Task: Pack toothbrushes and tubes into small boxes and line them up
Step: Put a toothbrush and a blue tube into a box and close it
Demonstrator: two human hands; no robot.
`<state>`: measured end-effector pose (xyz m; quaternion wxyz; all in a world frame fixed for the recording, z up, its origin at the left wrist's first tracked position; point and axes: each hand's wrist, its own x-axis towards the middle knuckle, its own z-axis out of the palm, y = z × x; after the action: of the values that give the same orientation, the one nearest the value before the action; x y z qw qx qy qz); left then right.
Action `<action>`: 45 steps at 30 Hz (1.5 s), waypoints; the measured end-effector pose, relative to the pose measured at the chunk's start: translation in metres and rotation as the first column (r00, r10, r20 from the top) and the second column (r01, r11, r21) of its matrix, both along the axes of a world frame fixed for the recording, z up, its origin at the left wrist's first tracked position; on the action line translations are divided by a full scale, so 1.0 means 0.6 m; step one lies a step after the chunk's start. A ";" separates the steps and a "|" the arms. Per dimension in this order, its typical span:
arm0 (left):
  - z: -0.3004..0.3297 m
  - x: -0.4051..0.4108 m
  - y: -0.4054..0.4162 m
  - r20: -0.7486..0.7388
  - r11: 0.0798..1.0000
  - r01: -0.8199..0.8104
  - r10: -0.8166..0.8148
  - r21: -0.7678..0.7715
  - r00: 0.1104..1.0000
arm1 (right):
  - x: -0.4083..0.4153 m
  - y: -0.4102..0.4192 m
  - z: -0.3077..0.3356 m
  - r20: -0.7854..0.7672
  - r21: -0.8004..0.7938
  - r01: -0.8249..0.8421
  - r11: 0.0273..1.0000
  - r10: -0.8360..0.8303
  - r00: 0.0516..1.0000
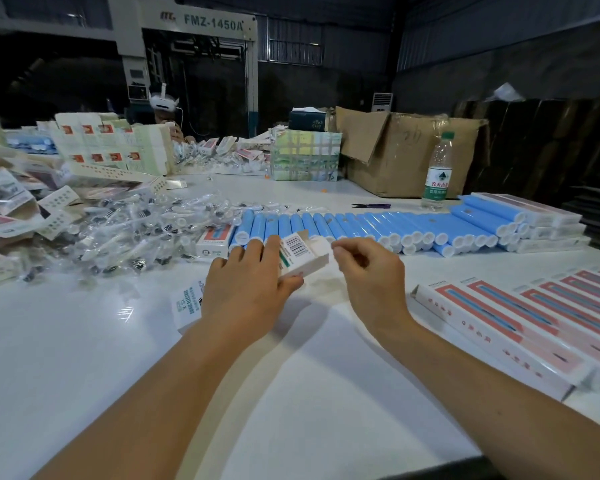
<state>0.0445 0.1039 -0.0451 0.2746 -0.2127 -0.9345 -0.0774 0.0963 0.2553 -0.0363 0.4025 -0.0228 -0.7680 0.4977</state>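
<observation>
My left hand holds a small box by its near side, fingers curled over the top and thumb under the edge, so that grip is closed on the box. It is lifted just above the worktop, its far end open with the flap up. My right hand is just beside that open end, fingers curled in a narrow pinch; I cannot tell whether it holds anything.

What could go wrong, I judge: the flap may crease or tear if I push it crooked, and the thin card may buckle if my left grip squeezes too hard. With the mouth open and tilted, anything inside could slide out. I cannot see whether the box is filled.

The blue tubes lie in a row just behind my hands, close enough that a careless knuckle would set them rolling. The wrapped toothbrushes are heaped to the left, and another box sits between that heap and the tubes. Finished boxes are lined up to the right; a sweep of my right forearm could knock them askew. A label sheet lies half under my left wrist. A water bottle, scissors and a carton stand well apart behind.
</observation>
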 end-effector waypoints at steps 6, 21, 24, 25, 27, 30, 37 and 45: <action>-0.005 -0.007 0.000 -0.006 1.000 -0.018 0.018 -0.024 1.000 | -0.006 -0.008 -0.010 0.127 -0.130 -0.086 0.988 0.103 0.987; -0.019 0.017 0.018 -0.113 0.983 0.038 -0.059 -0.177 0.992 | -0.008 -0.013 -0.011 0.291 -0.182 -0.105 0.978 0.156 0.944; -0.022 0.023 0.021 -0.125 0.979 0.020 -0.046 -0.203 0.991 | -0.007 -0.018 -0.015 0.298 -0.152 -0.092 0.984 0.134 0.945; -0.023 0.024 0.023 -0.133 0.976 0.012 -0.042 -0.217 0.990 | -0.007 -0.019 -0.015 0.297 -0.162 -0.091 0.983 0.137 0.945; -0.025 0.026 0.024 -0.146 0.973 0.001 -0.036 -0.232 0.989 | -0.008 -0.022 -0.014 0.292 -0.205 -0.101 0.973 0.160 0.943; -0.024 0.024 0.025 -0.139 0.979 0.005 -0.035 -0.204 0.990 | -0.003 -0.021 -0.010 0.305 -0.144 -0.119 0.982 0.159 0.939; -0.006 0.022 0.023 -0.107 1.000 0.016 -0.018 -0.019 0.994 | -0.017 0.011 0.018 0.192 -0.809 -0.029 0.587 0.310 0.931; -0.013 0.029 0.029 -0.125 0.993 0.071 -0.082 -0.094 0.989 | -0.016 -0.015 -0.008 0.164 -0.571 -0.221 0.791 0.373 0.913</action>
<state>0.0618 0.1216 -0.0529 0.3211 -0.2649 -0.9087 -0.0321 0.0865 0.2462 -0.0409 0.1877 -0.0804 -0.6369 0.7434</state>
